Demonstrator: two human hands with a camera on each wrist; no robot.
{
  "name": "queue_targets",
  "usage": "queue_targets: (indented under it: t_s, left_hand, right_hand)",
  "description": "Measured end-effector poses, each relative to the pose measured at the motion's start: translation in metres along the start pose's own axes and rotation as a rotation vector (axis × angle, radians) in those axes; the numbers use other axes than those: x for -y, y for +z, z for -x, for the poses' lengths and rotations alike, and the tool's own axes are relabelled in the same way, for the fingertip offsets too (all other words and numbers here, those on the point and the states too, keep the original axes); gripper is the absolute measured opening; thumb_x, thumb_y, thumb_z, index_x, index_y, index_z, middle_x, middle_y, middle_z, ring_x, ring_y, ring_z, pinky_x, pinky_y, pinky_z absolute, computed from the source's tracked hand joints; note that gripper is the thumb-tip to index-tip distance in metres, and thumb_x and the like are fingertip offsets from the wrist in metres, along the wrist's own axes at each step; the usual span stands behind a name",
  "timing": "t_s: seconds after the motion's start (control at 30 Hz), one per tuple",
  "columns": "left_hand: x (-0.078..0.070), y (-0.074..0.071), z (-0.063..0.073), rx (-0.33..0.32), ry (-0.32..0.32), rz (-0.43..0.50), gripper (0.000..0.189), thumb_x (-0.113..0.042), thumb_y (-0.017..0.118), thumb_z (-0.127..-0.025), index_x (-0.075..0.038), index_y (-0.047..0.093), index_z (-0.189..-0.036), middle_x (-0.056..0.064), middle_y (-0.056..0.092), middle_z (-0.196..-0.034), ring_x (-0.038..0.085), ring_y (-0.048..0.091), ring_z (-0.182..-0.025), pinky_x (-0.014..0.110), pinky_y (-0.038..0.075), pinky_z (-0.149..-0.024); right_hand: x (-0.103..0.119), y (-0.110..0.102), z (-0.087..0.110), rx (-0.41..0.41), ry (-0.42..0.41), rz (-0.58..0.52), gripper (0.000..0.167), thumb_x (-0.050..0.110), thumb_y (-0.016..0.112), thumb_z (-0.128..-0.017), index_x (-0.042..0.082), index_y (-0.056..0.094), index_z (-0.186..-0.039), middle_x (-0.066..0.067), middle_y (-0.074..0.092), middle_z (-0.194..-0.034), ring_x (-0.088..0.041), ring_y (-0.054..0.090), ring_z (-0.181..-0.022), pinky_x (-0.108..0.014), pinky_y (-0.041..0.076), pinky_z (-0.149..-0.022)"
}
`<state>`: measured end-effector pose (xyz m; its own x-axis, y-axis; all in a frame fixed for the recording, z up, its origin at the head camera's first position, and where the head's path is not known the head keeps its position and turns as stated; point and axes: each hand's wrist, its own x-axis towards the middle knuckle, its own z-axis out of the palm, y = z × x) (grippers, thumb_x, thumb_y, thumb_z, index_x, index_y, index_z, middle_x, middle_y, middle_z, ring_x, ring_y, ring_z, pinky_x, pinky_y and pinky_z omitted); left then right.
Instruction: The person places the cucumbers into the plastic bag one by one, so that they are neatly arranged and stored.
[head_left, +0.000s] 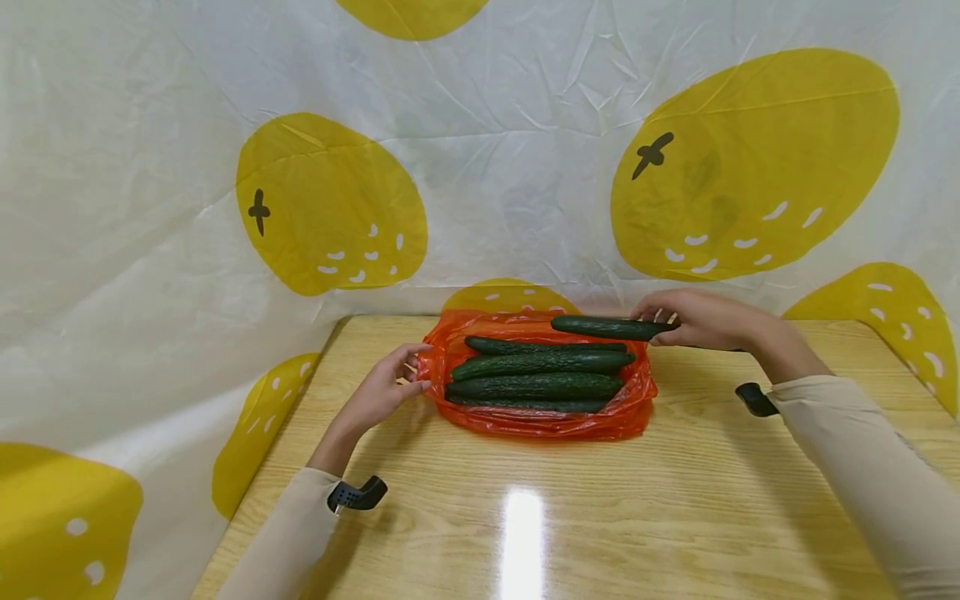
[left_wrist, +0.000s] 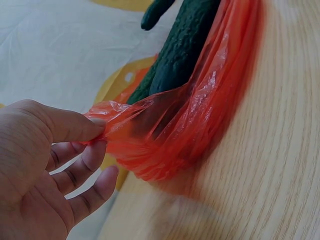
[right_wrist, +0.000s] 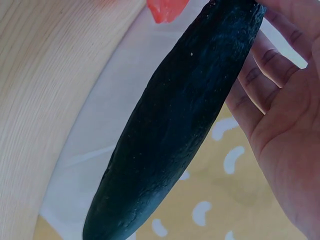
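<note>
A red plastic bag [head_left: 555, 427] lies on the table with its mouth spread, and several dark green cucumbers [head_left: 540, 364] rest side by side in it. At the bag's left end my left hand [head_left: 382, 387] pinches the rim between thumb and forefinger, its other fingers loosely bent, as the left wrist view shows. My right hand [head_left: 705, 318] holds a separate cucumber [right_wrist: 170, 125] above the bag's far right edge. That cucumber lies roughly level, its left end over the bag. In the right wrist view the thumb is mostly out of frame.
The bag stands near the far edge of the wooden table [head_left: 420, 508]. A white sheet [head_left: 517, 200] printed with yellow fruit hangs behind and to the left. Black straps with devices sit on both wrists. A bright light reflection lies on the table's front middle.
</note>
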<state>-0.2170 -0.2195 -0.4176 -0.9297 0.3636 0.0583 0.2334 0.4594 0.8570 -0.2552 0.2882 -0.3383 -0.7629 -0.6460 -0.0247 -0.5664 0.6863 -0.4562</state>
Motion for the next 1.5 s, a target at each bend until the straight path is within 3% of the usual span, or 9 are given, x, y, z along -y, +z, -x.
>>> queue_targets:
  t_s: [0.57, 0.73, 1.0, 1.5]
  left_hand:
    - [-0.004, 0.0, 0.002, -0.002, -0.005, 0.023, 0.052, 0.001, 0.069, -0.093, -0.01, 0.054, -0.141, 0.013, 0.052, -0.106, 0.027, 0.055, -0.089, 0.025, 0.051, -0.065]
    - [-0.004, 0.0, 0.001, 0.001, -0.011, 0.023, 0.052, 0.0, 0.07, -0.093, -0.01, 0.054, -0.142, 0.014, 0.052, -0.107, 0.027, 0.055, -0.089, 0.031, 0.054, -0.067]
    - [-0.006, 0.0, 0.001, -0.004, -0.018, 0.02, 0.052, -0.001, 0.069, -0.094, -0.01, 0.053, -0.143, 0.013, 0.053, -0.106, 0.026, 0.055, -0.089, 0.027, 0.052, -0.065]
    - [-0.004, 0.0, -0.001, 0.006, -0.022, 0.008, 0.053, -0.001, 0.069, -0.094, -0.011, 0.052, -0.143, 0.014, 0.052, -0.107, 0.027, 0.055, -0.089, 0.032, 0.053, -0.068]
  right_hand:
    - [0.008, 0.013, -0.03, -0.009, -0.061, 0.018, 0.035, 0.007, 0.074, -0.091, 0.016, 0.07, -0.125, 0.003, 0.069, -0.111, -0.017, 0.064, -0.1, -0.046, 0.053, -0.089]
    - [0.013, 0.016, -0.041, -0.004, -0.094, 0.018, 0.035, 0.006, 0.074, -0.091, 0.012, 0.069, -0.126, 0.0, 0.07, -0.112, -0.019, 0.065, -0.099, -0.047, 0.053, -0.089]
    - [0.017, 0.021, -0.058, 0.032, -0.12, 0.017, 0.037, 0.01, 0.073, -0.094, 0.012, 0.067, -0.13, -0.004, 0.07, -0.12, -0.026, 0.066, -0.106, -0.052, 0.053, -0.093]
    - [0.033, 0.032, -0.088, 0.089, -0.144, 0.06, 0.036, 0.017, 0.072, -0.096, 0.015, 0.067, -0.131, -0.002, 0.068, -0.124, -0.025, 0.065, -0.11, -0.05, 0.052, -0.095]
